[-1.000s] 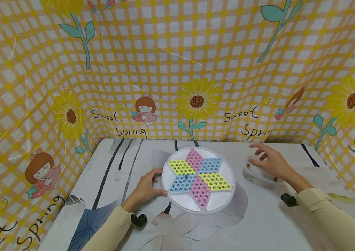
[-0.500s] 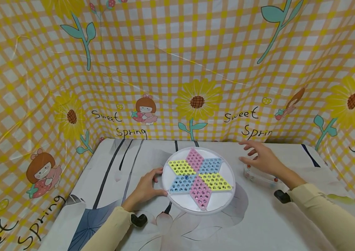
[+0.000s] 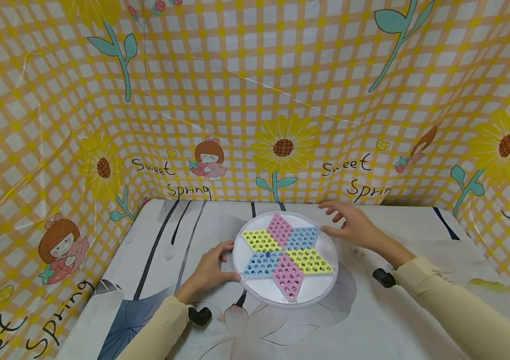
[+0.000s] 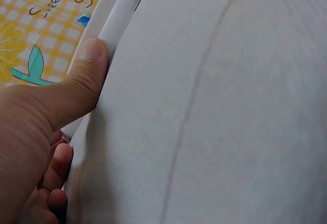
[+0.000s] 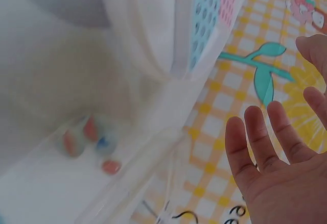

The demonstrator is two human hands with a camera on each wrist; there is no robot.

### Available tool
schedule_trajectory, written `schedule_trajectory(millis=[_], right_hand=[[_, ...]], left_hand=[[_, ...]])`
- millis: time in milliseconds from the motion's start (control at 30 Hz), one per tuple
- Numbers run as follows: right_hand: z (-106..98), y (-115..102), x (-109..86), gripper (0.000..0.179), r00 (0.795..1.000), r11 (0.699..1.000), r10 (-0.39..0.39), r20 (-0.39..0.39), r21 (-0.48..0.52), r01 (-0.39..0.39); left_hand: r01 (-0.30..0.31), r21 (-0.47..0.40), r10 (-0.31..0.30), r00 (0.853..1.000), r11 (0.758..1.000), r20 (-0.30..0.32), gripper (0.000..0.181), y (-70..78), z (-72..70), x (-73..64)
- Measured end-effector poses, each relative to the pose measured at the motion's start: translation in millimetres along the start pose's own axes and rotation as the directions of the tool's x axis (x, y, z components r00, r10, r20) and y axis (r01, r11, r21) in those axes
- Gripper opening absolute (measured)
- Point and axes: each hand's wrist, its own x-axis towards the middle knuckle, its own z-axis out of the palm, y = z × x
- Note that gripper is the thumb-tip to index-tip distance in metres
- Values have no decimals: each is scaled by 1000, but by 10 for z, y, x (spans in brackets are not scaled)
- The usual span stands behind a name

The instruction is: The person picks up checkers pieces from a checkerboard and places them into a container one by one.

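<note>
A round white Chinese checkers board [image 3: 255,290] with a pink, yellow and blue star lies mid-table. One blue marble [image 3: 268,255] sits in its near-left blue section. At the board's left edge my left hand [image 3: 209,267] grips the rim, thumb on the near side; the left wrist view shows the thumb [image 4: 89,63] against the white rim and the other fingers curled lower down. My right hand [image 3: 356,227] is by the board's far-right edge, fingers spread and nothing visible between them. Whether its thumb touches the rim, I cannot tell.
A clear plastic container [image 5: 138,178] stands right of the board, partly under my right forearm in the head view. Several marbles [image 5: 71,141] with red and blue swirls appear blurred inside it. A checked cloth with sunflowers [image 3: 283,147] hangs behind the table.
My right hand has moved left, from above the clear container to the board's far-right edge, its fingers still spread. The left hand and the board have stayed in place.
</note>
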Motion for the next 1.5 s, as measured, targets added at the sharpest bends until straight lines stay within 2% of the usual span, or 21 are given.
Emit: schedule_trajectory(millis=[200,700,1167,1500], right_hand=[[121,-110,109,59,997,997,-71,-3,28,71],[347,-309,284,58,991,987,-126,33,102,122],[591,-422,389,52,988,983,-116,101,154,100],[695,-537,422,50,980,973,-147,131,197,119]], left_hand=[[-7,2,7,1000,1000,-8,84,-16,-3,1],[0,0,0,1000,1000,-3,83,-23,11,-4],[-4,-14,4,1000,1000,0,83,4,1,-12],[-2,-12,2,1000,1000,-2,83,-10,5,-8]])
